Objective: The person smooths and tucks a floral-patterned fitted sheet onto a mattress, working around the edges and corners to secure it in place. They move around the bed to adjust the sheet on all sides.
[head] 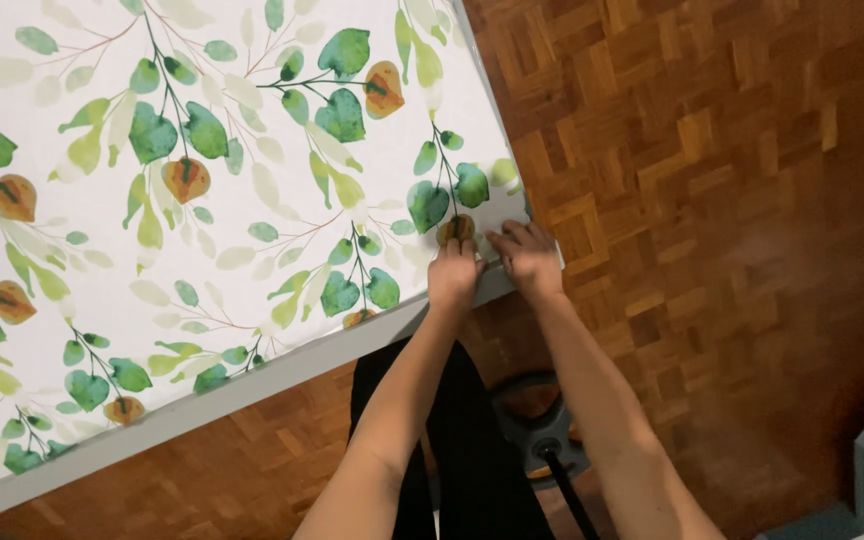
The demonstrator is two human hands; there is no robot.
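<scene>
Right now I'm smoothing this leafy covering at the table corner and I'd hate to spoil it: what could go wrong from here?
Both hands, left hand and right hand, press close together at one corner of the leaf-print covering, so it may crease or sit skewed there. The rest of the covering lies unheld on the table, so a tug at the corner might shift it. You also lean over a chair base, which could roll.

White/grey table (282, 372) over brown parquet floor (712, 200). Directly on it: leaf-print cover (202, 180), white w/ green & orange leaves, spread flat to approx the table's near edge & right corner.
</scene>
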